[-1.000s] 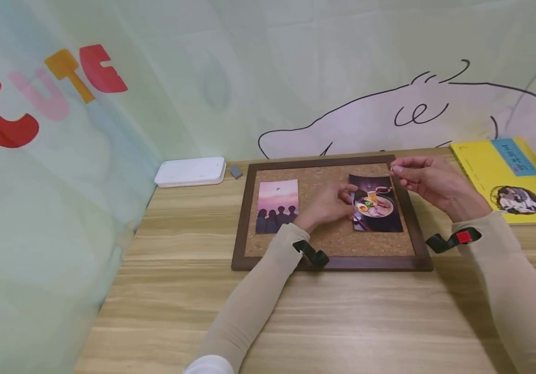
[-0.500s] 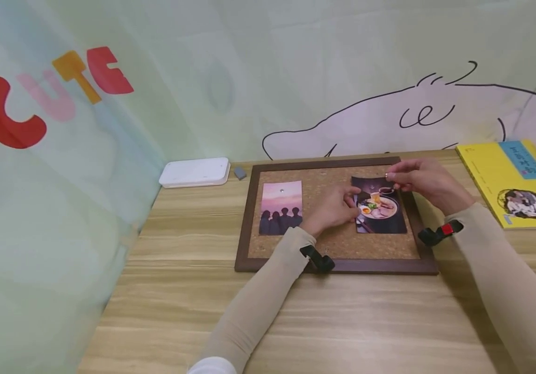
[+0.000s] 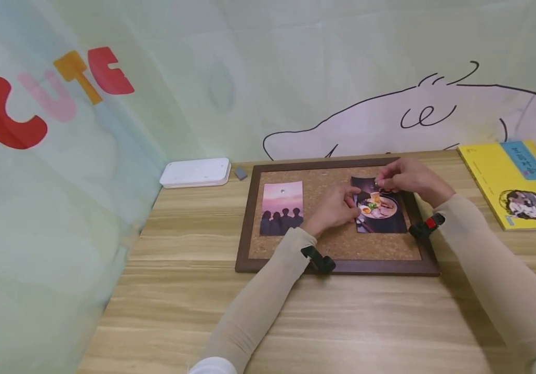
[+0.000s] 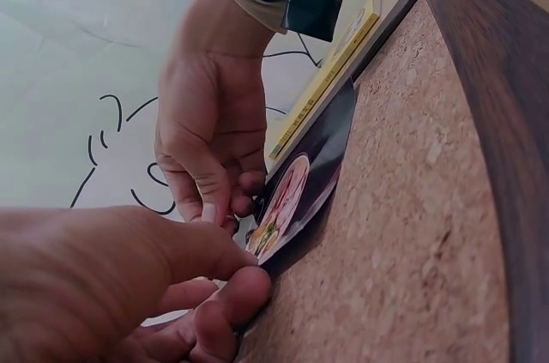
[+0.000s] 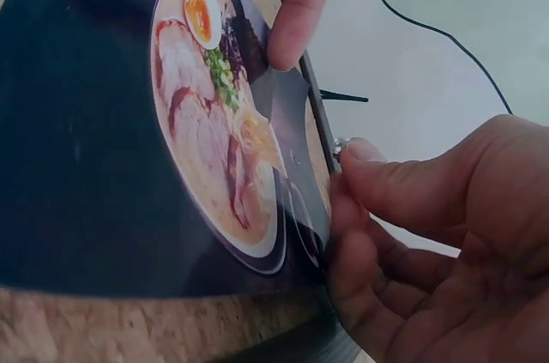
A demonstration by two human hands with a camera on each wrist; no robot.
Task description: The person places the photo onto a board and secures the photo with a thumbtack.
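Observation:
A photo of a ramen bowl (image 3: 380, 221) lies on the right part of a framed corkboard (image 3: 380, 249). My left hand (image 3: 333, 210) pinches its left edge between thumb and fingers. Over the photo's upper part, my right hand (image 3: 415, 179) holds a small silver thumbtack (image 5: 338, 148) between thumb and forefinger. Whether its point touches the photo cannot be told. A pink sunset photo (image 3: 281, 208) with several silhouettes is fixed on the board's left side by a silver tack (image 3: 282, 191) near its top.
Left of the board's far corner lie a white case (image 3: 195, 172) and a small grey block (image 3: 240, 173). A yellow book (image 3: 497, 182) rests to the right. Printed curtain (image 3: 230, 78) hangs behind the wooden table (image 3: 184, 291).
My right hand has moved left and slightly down from the board's right frame to over the ramen photo's top, carrying the tack. My left hand stays at the photo's left edge.

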